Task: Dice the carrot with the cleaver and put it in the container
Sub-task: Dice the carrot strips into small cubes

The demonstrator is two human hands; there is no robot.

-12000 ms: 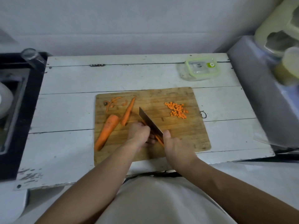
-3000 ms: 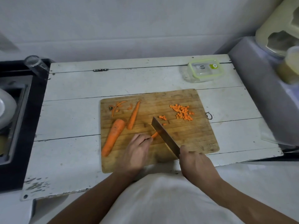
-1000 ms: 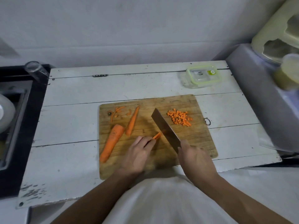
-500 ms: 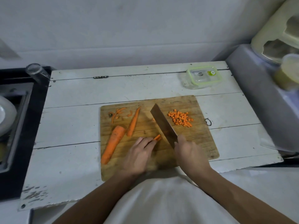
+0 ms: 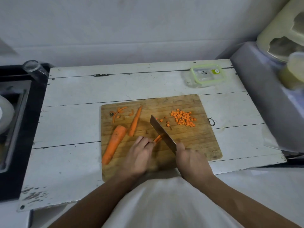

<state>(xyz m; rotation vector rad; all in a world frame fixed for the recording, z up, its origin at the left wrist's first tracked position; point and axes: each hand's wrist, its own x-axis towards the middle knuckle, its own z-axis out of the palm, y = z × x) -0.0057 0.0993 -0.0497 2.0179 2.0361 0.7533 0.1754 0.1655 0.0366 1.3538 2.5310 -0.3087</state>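
On the wooden cutting board (image 5: pixel 189 142), my left hand (image 5: pixel 139 155) pins short carrot sticks (image 5: pixel 157 138) with its fingertips. My right hand (image 5: pixel 191 160) grips the cleaver (image 5: pixel 162 134), whose blade rests across the sticks' free end. A pile of diced carrot (image 5: pixel 183 118) lies at the board's far right, with a few loose cubes beside the blade. A large carrot piece (image 5: pixel 113 143) and a thin carrot wedge (image 5: pixel 135 120) lie on the board's left. The clear container with a green-rimmed lid (image 5: pixel 207 76) stands shut at the table's back right.
Carrot peelings (image 5: pixel 118 112) sit at the board's far left corner. A black sink (image 5: pixel 11 122) with a glass (image 5: pixel 33 69) at its rim lies to the left. A grey appliance (image 5: pixel 266 102) stands against the white table's (image 5: pixel 70 129) right edge.
The cleaver has come down from its raised position onto the carrot sticks, closer to my left fingertips. A few fresh cubes lie beside the blade.
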